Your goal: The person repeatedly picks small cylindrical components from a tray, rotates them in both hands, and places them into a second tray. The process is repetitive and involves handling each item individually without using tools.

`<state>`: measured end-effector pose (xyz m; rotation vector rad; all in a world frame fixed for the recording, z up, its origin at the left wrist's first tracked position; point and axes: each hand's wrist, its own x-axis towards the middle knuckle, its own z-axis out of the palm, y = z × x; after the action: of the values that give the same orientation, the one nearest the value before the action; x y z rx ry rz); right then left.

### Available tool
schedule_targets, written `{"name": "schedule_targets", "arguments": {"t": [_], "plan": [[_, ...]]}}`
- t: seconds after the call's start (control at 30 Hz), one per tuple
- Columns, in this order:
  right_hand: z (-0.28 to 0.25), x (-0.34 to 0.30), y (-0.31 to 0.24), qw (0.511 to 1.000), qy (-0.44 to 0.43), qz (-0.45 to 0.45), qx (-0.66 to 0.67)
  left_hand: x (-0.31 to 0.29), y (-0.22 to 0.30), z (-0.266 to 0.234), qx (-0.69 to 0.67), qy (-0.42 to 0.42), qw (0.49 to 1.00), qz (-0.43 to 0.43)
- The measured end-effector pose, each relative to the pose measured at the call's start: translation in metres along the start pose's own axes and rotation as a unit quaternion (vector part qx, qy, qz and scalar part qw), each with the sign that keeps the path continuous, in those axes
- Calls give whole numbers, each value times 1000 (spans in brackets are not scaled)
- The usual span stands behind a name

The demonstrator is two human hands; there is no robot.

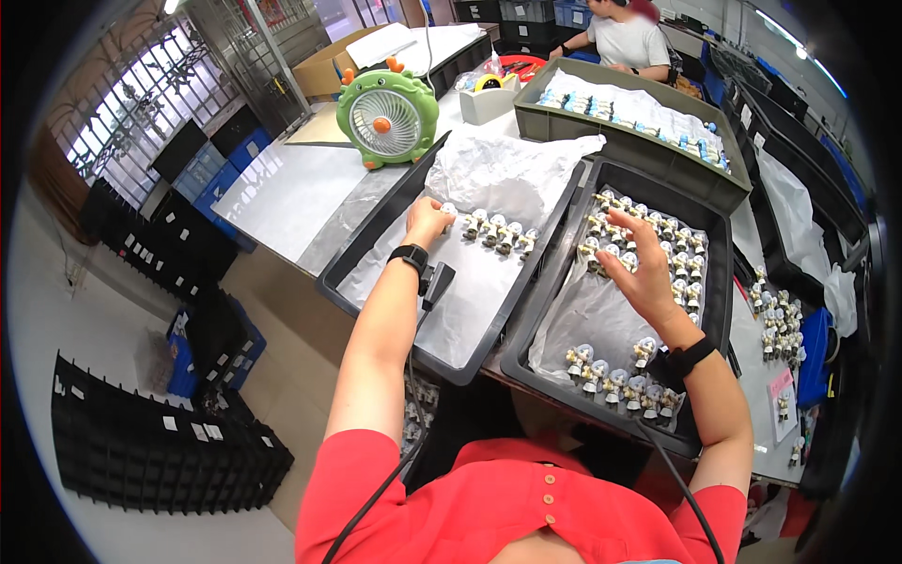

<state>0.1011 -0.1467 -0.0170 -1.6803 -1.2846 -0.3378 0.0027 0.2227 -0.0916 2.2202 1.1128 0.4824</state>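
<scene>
My left hand [427,222] is closed on a small white-headed figurine [449,209] at the left end of a short row of similar figurines [496,231]. That row stands on white paper in the left black tray [451,372]. Above the right black tray [515,361] hovers my right hand [643,271], thumb and fingers spread, with nothing visible between them. Several rows of figurines [695,268] fill the far and right part of that tray, partly hidden behind the hand. A smaller group of figurines [615,381] stands at its near end.
A green fan [387,120] stands beyond the left tray. Behind the right tray is a large olive bin [587,127] with blue-and-white pieces on paper. More figurines [780,324] stand at the right. A co-worker [625,42] sits at the back. Black crates [169,446] lean at the left.
</scene>
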Motion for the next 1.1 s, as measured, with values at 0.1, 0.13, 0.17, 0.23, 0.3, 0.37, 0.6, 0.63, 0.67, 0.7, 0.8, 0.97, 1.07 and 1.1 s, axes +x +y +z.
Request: {"name": "schedule_targets", "arguments": {"t": [0.1, 0.13, 0.17, 0.23, 0.3, 0.37, 0.6, 0.63, 0.67, 0.7, 0.8, 0.97, 1.07, 1.1], "plan": [[-3, -2, 4, 1000, 5, 13, -5, -5, 5, 2, 2, -52, 999, -4], [-3, -2, 5, 1000, 6, 17, -3, -6, 3, 5, 13, -44, 999, 19], [-2, -2, 5, 1000, 7, 20, -1, -3, -1, 9, 12, -36, 999, 33], [-1, 0, 6, 1000, 6, 24, -6, 0, -7, 19, 9, -23, 998, 62], [-1, 1, 7, 1000, 4, 27, -11, 2, -12, 25, -4, -8, 997, 81], [-2, 1, 7, 999, 1, 29, -17, 9, -16, 29, -35, -12, 996, 83], [-7, 0, 15, 999, -15, 43, -11, 8, -8, 33, 19, 26, 992, 120], [-5, 1, 20, 999, -32, 37, -22, 11, -14, 33, 6, 29, 995, 100], [-4, -1, 26, 997, -55, 59, -13, 12, -15, 34, 18, 31, 995, 89], [-4, -2, 31, 994, -78, 74, 1, 20, -23, 37, 17, 27, 996, 85], [-20, -2, 39, 940, -309, 118, -82, 20, -21, 34, 52, 28, 993, 99], [-50, -27, 45, 778, -556, 169, -239, 19, -14, 34, 45, 47, 990, 124], [-50, -43, 36, 732, -603, 219, -228, 12, 16, 11, -39, 97, 987, 119], [-46, -48, 32, 720, -618, 226, -219, 12, 23, 5, -139, 90, 979, 119]]}}
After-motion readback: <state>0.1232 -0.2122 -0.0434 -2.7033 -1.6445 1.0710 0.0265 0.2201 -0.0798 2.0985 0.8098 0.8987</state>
